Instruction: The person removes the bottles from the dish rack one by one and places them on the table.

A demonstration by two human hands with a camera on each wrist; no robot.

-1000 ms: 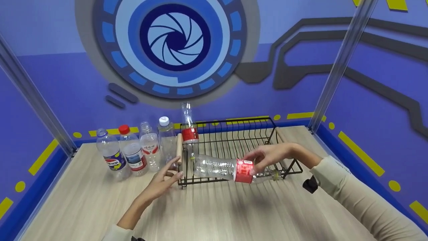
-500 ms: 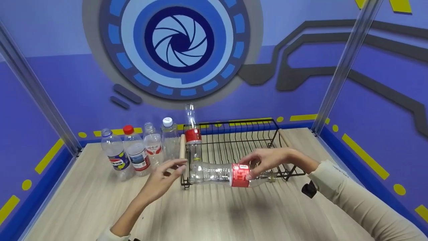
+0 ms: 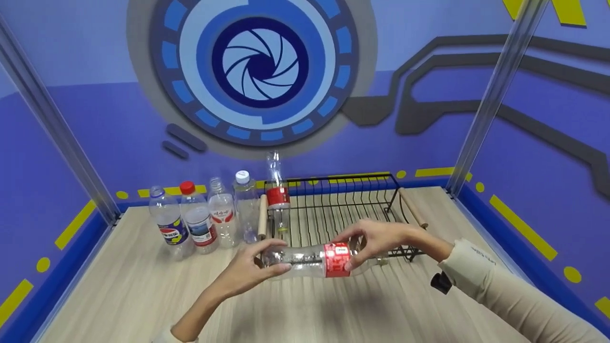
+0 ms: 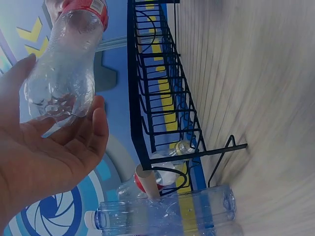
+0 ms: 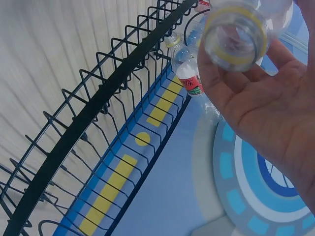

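Note:
Held sideways in front of the rack is a clear plastic bottle [image 3: 305, 261] with a red label; its uncapped mouth [image 5: 235, 42] points right. My right hand [image 3: 381, 240] grips it around the label and shoulder, thumb on the near side. At the bottle's base, my left hand [image 3: 248, 271] has thumb and fingers on opposite sides; the left wrist view shows its fingers curled under the base [image 4: 61, 101]. Behind both hands stands a black wire rack [image 4: 134, 88] with wooden handles. Another red-labelled bottle [image 3: 278, 195] is upside down in the rack's left end.
Left of the rack, several bottles stand in a row: one with a blue label [image 3: 172, 233], one with a red cap [image 3: 188, 187], one with a red-and-white label [image 3: 222, 214], and one with a white cap [image 3: 242, 177]. A blue decorated wall [image 3: 324, 157] rises behind.
The held bottle has moved down and slightly left, toward the front of the rack. My left hand has left the rack's left handle area and taken hold of the bottle's base.

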